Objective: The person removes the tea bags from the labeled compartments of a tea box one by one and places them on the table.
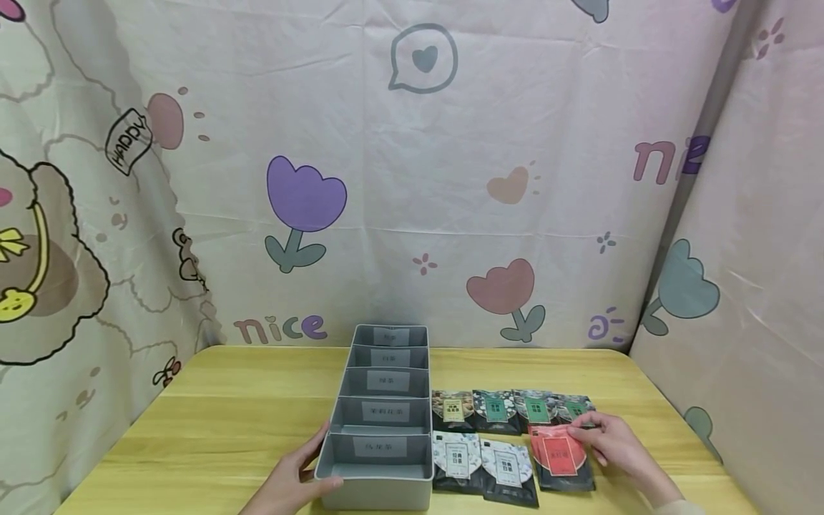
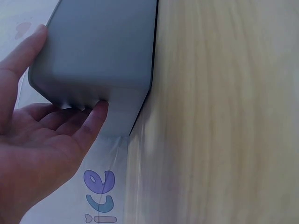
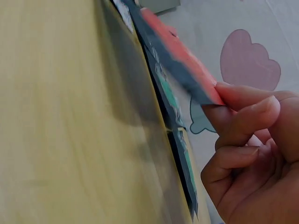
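A long grey divided box (image 1: 376, 495) stands on the table, its compartments running away from me, each with a printed label. My left hand (image 1: 288, 478) grips its near left corner, thumb at the front and fingers along the side; the left wrist view shows the box wall (image 2: 98, 51) between them. With thumb and fingers, my right hand (image 1: 614, 447) pinches the upper right corner of a red-and-black tea sachet (image 1: 560, 459). A second red edge shows behind it. In the right wrist view the held sachet (image 3: 187, 60) is tilted, above other sachets.
Right of the box lie two white-and-black sachets (image 1: 458, 458) in front. Behind them is a row with a yellow-labelled sachet (image 1: 453, 410) and several green-labelled ones (image 1: 496, 409). A patterned cloth (image 1: 412, 179) hangs behind the wooden table (image 1: 257, 400).
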The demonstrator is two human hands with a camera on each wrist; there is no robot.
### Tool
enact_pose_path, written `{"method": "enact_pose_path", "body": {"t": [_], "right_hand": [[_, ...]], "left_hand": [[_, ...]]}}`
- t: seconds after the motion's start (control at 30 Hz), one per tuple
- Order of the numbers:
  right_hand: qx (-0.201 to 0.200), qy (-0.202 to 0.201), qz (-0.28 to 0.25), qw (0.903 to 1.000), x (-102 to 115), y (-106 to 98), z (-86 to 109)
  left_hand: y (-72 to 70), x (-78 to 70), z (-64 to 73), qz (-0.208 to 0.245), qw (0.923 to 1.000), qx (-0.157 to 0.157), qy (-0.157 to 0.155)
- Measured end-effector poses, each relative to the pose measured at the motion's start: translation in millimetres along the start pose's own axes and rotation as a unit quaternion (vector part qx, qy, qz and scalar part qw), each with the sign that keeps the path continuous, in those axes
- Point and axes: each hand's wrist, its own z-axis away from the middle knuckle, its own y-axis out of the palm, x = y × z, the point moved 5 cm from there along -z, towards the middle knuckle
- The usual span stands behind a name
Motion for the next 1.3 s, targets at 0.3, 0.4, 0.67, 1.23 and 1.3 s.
{"method": "enact_pose_path", "body": {"t": [0.3,0.4,0.67,1.23,1.3], "right_hand": [[0.046,-0.006,-0.023,0.9986,-5.0,4.1,-0.1],[0.038,0.001,-0.018,0.9991,-7.3,4.9,-1.0],[0.014,-0.012,0.034,0.9993,-5.3,4.1,-0.1],[-0.034,-0.008,0.106,0.9938,-2.4,2.5,-4.2],[-0.035,-0.009,0.111,0.9932,-1.8,2.5,-4.3]], "left_hand": [[0.2,1.3,-0.5,0.006,0.9999,0.002,-0.010],[0.4,1.8,-0.8,0.006,0.9999,0.005,-0.012],[0.6,0.7,-1.5,0.001,0.9999,0.001,-0.017],[0.5,1.0,-1.0,0.019,0.9997,-0.002,-0.014],[0.6,1.0,-1.1,0.019,0.9997,-0.001,-0.014]]}}
